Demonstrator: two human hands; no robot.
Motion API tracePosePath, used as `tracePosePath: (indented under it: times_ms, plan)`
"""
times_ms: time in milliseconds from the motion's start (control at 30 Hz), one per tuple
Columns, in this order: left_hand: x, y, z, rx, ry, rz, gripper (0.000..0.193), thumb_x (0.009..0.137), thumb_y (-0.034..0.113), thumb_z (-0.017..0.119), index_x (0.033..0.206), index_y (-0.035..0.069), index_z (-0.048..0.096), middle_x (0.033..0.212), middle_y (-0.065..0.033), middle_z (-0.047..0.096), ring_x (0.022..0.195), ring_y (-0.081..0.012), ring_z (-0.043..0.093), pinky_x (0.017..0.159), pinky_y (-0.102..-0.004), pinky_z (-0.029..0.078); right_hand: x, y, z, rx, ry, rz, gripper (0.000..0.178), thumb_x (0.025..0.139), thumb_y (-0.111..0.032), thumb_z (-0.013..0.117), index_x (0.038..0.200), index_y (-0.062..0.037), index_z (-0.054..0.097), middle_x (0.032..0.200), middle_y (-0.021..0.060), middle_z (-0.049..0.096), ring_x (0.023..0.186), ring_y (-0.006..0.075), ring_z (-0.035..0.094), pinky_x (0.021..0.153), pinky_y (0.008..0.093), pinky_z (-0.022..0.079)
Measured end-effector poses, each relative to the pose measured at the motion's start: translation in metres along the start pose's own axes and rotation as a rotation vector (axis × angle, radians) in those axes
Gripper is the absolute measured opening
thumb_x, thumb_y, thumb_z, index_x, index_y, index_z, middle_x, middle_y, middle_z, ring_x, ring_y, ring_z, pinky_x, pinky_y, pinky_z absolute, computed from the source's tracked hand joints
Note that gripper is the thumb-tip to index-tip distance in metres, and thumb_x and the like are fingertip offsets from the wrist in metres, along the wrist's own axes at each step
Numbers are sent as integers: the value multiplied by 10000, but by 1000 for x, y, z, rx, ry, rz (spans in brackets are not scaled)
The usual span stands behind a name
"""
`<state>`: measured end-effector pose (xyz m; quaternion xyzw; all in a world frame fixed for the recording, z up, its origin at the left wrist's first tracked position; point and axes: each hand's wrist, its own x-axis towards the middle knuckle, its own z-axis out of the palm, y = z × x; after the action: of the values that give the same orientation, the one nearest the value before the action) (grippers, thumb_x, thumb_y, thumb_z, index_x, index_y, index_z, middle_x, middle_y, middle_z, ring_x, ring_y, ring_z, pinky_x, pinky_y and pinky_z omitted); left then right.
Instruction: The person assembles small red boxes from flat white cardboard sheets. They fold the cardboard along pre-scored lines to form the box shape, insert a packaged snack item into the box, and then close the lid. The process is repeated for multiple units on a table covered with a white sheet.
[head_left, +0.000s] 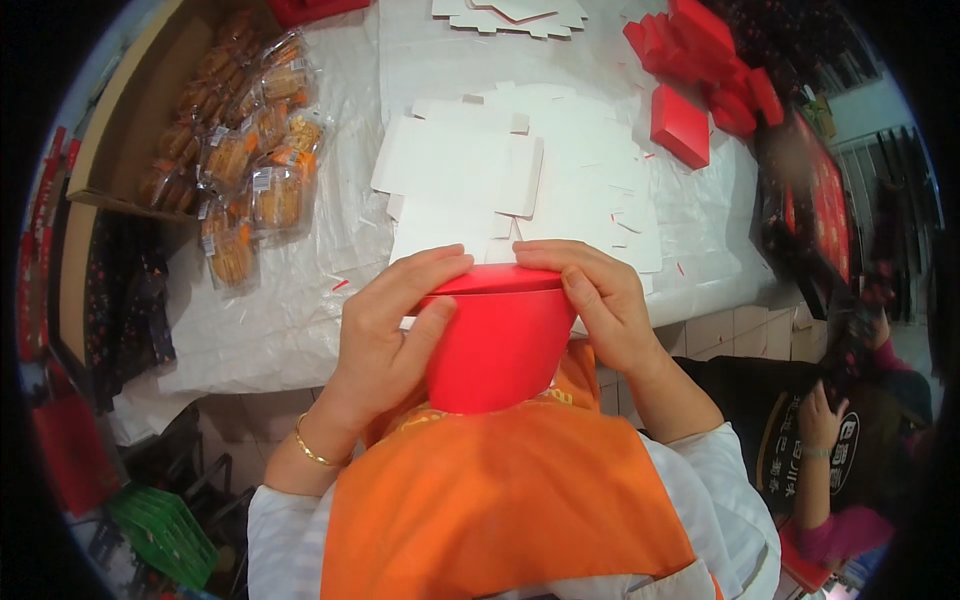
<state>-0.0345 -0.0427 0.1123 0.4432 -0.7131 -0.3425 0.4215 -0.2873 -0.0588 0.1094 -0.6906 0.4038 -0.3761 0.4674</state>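
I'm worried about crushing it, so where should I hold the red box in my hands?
Probably cup the red box from left and right, palms on its sides below the gap near the top. That gapped edge between your left hand and right hand looks weaker than the smooth front.

The red box (495, 350) is hiding part of the orange apron (500, 500). The view's upper edge is cutting off the rear white cardboard blanks (512, 20). Labels (263, 181) on cookie packs (280, 208) are appearing too small to read.
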Motion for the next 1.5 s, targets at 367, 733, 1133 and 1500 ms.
tracePosePath:
  times_ms: [367, 733, 1133, 1500]
  plan:
    - [-14, -10, 30, -246, -32, -190, 256, 947, 54, 545, 1197, 16, 588, 1427, -195, 510, 1267, -309, 534, 1034, -383, 449, -2, -5, -14, -191, -299, 28, 370, 967, -142, 545, 1310, -58, 657, 1256, 180, 663, 1103, 280, 644, 968, 367, 495]
    - [-15, -11, 26, -394, 23, 22, 572, 1014, 365, 510, 1441, 7, 381, 1483, -232, 448, 1308, -251, 482, 1070, -373, 392, 6, -27, -28, 17, -240, -36, 504, 1030, -389, 449, 1242, 25, 640, 1214, 155, 671, 1137, 272, 642, 961, 350, 490]
    - [-16, -15, 21, -294, -36, -31, 649, 1060, 368, 480, 1554, 12, 256, 1504, -208, 447, 1293, -220, 493, 1085, -359, 388, 6, -15, -16, -47, -168, -50, 443, 1024, -259, 399, 1208, 36, 673, 1240, 197, 671, 1153, 306, 640, 979, 375, 491]
    - [-13, -1, 16, -384, -16, -74, 635, 1033, 222, 498, 1566, 16, 221, 1534, -230, 406, 1252, -201, 523, 1074, -350, 405, 16, -31, -31, -245, -205, -38, 326, 961, -137, 543, 1211, 30, 670, 1154, 174, 710, 1028, 253, 699, 881, 324, 545]
